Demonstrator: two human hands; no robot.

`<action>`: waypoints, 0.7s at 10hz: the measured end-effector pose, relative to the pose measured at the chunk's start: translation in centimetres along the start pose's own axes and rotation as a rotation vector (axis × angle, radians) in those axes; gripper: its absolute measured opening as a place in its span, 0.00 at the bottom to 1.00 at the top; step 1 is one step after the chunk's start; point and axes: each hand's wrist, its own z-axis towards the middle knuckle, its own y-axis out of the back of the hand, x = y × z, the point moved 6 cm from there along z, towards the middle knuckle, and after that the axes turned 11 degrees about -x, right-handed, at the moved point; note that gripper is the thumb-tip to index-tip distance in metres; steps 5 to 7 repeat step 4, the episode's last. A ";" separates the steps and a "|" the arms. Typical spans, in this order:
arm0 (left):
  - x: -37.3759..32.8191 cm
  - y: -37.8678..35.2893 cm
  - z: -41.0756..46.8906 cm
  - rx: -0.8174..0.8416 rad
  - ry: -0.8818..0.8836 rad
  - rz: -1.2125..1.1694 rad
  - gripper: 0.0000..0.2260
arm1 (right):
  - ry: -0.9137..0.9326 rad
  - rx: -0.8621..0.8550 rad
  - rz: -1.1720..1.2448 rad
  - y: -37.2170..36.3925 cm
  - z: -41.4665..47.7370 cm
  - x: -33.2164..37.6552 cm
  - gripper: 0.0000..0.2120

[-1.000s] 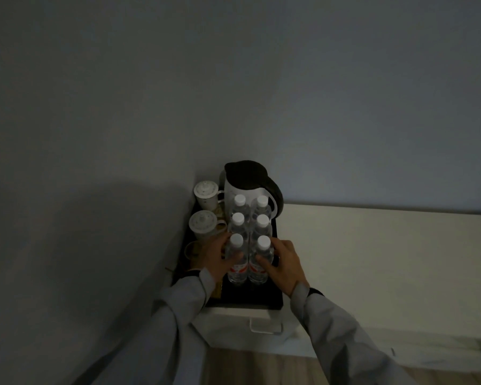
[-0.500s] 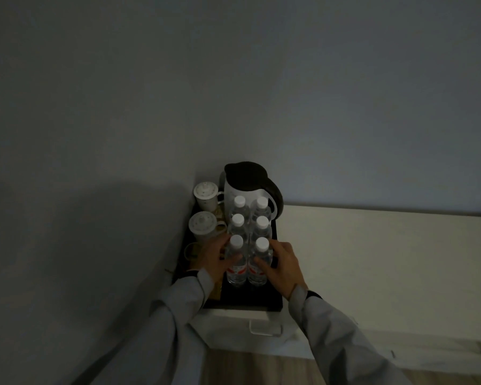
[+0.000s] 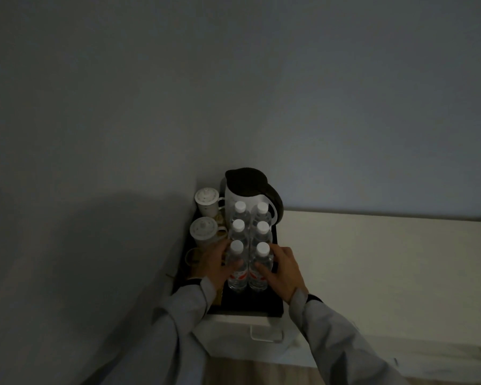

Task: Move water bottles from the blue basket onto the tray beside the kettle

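Several clear water bottles with white caps stand upright in two rows on the black tray, in front of the white kettle with its dark lid. My left hand wraps the front left bottle. Around the front right bottle curls my right hand. Both bottles rest on the tray. The blue basket is out of view.
Two lidded white cups stand on the tray's left side against the wall corner. The tray sits on a white counter with a drawer handle below. The scene is dim.
Both hands stay on the front two bottles; the bottles have shifted very slightly back and together toward the rows behind them.
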 end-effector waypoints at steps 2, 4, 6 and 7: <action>-1.9 0.6 -0.3 0.025 -0.044 0.048 0.15 | 0.021 0.053 -0.076 0.4 0.3 0.8 0.25; -4.8 2.2 1.2 0.014 -0.003 0.197 0.21 | 0.050 0.031 -0.039 2.4 0.7 2.7 0.26; -4.8 2.2 1.2 0.014 -0.003 0.197 0.21 | 0.050 0.031 -0.039 2.4 0.7 2.7 0.26; -4.8 2.2 1.2 0.014 -0.003 0.197 0.21 | 0.050 0.031 -0.039 2.4 0.7 2.7 0.26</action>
